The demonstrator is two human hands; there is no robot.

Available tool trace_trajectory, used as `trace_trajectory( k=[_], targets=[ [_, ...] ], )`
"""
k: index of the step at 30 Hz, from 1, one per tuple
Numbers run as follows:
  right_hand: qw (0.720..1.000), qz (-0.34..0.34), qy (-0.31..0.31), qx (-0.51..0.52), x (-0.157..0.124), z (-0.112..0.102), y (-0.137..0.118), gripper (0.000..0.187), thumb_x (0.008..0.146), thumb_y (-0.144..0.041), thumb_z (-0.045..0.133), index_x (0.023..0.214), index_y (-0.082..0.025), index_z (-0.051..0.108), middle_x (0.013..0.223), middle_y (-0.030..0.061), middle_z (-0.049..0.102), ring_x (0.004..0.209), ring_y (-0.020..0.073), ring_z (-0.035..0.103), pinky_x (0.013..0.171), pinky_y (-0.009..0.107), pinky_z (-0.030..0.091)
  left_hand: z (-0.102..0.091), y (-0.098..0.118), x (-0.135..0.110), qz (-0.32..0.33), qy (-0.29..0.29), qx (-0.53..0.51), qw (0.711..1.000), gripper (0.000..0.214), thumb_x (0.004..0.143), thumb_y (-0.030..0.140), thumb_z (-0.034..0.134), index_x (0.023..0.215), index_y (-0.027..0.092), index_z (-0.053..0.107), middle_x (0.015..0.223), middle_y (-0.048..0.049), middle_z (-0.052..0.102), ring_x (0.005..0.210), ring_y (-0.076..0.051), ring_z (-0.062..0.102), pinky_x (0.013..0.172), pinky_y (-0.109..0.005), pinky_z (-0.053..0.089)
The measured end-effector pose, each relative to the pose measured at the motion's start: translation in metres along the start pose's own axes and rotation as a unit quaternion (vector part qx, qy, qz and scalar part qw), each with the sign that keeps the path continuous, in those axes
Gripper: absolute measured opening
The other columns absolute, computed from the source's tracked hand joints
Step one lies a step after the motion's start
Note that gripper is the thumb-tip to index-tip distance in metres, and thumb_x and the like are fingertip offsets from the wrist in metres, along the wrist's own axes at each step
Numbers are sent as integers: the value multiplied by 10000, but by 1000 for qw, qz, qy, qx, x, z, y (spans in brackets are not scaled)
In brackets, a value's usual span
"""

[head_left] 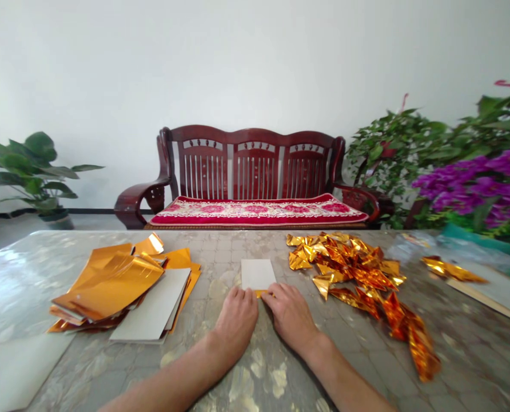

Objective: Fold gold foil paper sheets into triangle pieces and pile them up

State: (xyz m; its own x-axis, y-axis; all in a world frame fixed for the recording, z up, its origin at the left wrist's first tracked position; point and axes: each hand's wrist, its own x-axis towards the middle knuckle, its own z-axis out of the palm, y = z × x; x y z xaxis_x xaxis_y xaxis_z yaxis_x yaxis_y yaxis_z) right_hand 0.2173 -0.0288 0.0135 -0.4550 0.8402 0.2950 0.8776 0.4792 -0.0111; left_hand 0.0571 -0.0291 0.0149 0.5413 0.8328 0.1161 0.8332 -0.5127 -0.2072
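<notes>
A small sheet of paper [258, 273] lies on the table with its pale side up. Its near edge is turned over, and a thin strip of gold shows there. At the near left corner, my left hand [239, 312] is closed with curled fingers on that folded edge. My right hand [293, 312] grips the same edge at the right corner, thumb and fingers together. The fingertips hide part of the fold. To the left is a loose stack of gold paper sheets [109, 283], some pale side up. On the right lies a heap of folded shiny gold paper pieces [358, 266].
A patterned table [212, 372] spans the foreground. Pale board [19, 366] lies at its left edge. Clear plastic wrapping [413, 245] and a flat board [495, 289] are at the right. Beyond stand a wooden bench [255, 166], a potted plant [36, 169] and purple flowers [482, 189].
</notes>
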Motion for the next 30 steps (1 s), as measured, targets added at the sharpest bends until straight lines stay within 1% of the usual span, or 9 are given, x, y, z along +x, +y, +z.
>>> trace_trajectory(
  k=[3, 6, 9, 12, 16, 19, 23, 26, 30],
  targets=[
    [1000, 22, -7, -15, -1, -1, 7, 233, 952, -126, 482, 955, -236, 688, 992, 33, 658, 958, 204, 540, 781, 323, 332, -3, 2, -2, -11, -24, 26, 999, 236, 872, 48, 498, 1031, 91, 667, 954, -136, 652, 894, -267, 612, 775, -392, 460],
    [998, 47, -15, -27, -2, -3, 15, 256, 933, -102, 487, 942, -238, 703, 1001, 22, 683, 947, 208, 558, 782, 331, 334, -4, 2, -4, -11, -37, 34, 999, 237, 864, 47, 505, 1026, 84, 675, 946, -147, 656, 887, -266, 612, 757, -383, 450],
    [997, 66, -14, -41, -5, -6, 20, 289, 908, -77, 489, 958, -246, 719, 1020, 21, 707, 942, 222, 572, 785, 346, 338, -5, 1, -4, -12, -37, 30, 999, 219, 856, 47, 508, 987, 85, 680, 917, -153, 657, 870, -263, 607, 747, -377, 437],
    [996, 82, 0, -41, -7, -5, 23, 323, 883, -54, 485, 968, -245, 732, 1031, 29, 721, 936, 225, 584, 787, 348, 350, -6, -1, -6, -7, -31, 12, 999, 215, 851, 44, 503, 971, 86, 676, 905, -151, 654, 866, -267, 603, 753, -382, 430],
    [994, 108, 30, 2, -5, 0, 27, 327, 864, -60, 490, 965, -236, 747, 1040, 22, 724, 955, 208, 588, 825, 318, 382, -5, -2, -8, -1, -4, -23, 1000, 201, 851, 45, 487, 948, 94, 656, 888, -137, 636, 858, -258, 592, 777, -390, 424],
    [988, 142, 56, 32, -2, 2, 32, 302, 884, -111, 494, 1017, -219, 743, 1066, 28, 718, 1001, 203, 585, 894, 306, 385, -4, 0, -9, 12, 19, -54, 998, 186, 859, 54, 483, 945, 118, 635, 911, -115, 620, 875, -244, 582, 794, -382, 426],
    [982, 169, 69, 35, 0, 4, 35, 260, 940, -242, 490, 1041, -188, 723, 1069, 74, 699, 1022, 218, 582, 944, 334, 376, -3, 2, -9, 25, 26, -87, 996, 185, 884, 75, 465, 947, 149, 622, 931, -92, 608, 890, -234, 571, 804, -379, 433],
    [980, 179, 69, 54, 0, 5, 36, 240, 915, -249, 530, 1067, -179, 702, 1099, 83, 685, 1053, 228, 572, 954, 344, 378, -1, 2, -9, 24, 31, -104, 994, 184, 921, 122, 444, 963, 166, 618, 945, -85, 602, 900, -231, 564, 810, -381, 437],
    [971, 191, 78, 120, 1, 9, 41, 228, 887, -255, 546, 1049, -182, 687, 1092, 72, 693, 1049, 232, 580, 946, 352, 397, 1, 1, -9, 24, 29, -118, 992, 177, 934, 159, 444, 971, 186, 615, 960, -76, 599, 908, -232, 557, 809, -383, 446]
  ],
)
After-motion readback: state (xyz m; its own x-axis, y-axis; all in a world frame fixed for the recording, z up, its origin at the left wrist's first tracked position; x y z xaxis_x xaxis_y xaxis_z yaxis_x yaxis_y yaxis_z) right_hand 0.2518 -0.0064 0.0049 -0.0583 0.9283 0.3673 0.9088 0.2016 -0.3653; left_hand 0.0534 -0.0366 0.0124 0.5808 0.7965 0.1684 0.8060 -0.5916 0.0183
